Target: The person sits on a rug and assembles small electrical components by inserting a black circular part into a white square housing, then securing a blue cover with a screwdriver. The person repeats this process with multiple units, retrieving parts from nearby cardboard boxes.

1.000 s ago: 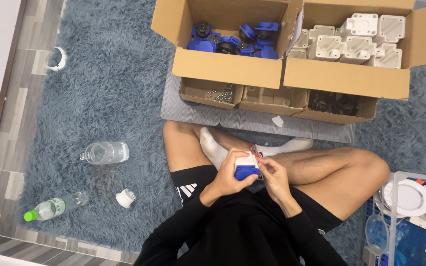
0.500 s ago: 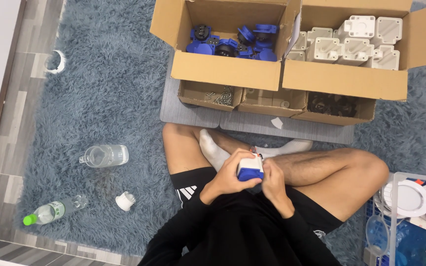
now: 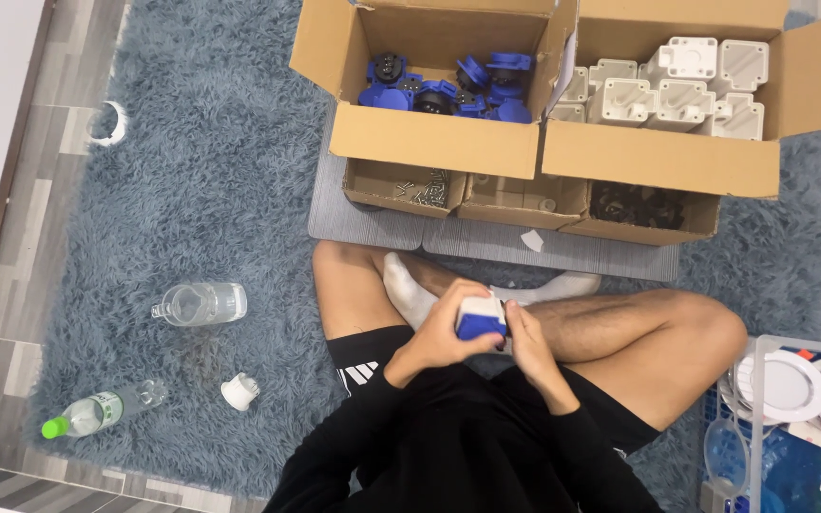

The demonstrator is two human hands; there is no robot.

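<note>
You sit cross-legged on the rug (image 3: pixel 192 190) with a blue-and-white part (image 3: pixel 480 318) held over your lap, between your knees and just in front of your white socks. Your left hand (image 3: pixel 444 332) wraps it from the left, fingers closed around its side and underside; your right hand (image 3: pixel 525 337) presses against its right face, fingers curled onto it, so both hands have a firm hold and neither is open. This looks like the fitting stage: the blue piece being seated on the white housing. How fully the two halves meet is hidden by your fingers. Next you would need to keep the left hand steady as the brace and press or twist evenly with the right, checking that the edges sit flush. More blue pieces lie in the left box (image 3: pixel 429 142), white housings (image 3: pixel 686 90) in the right box (image 3: pixel 658 157), and small trays (image 3: pixel 525 201) just in front of them, all well within reach ahead of you.
</note>
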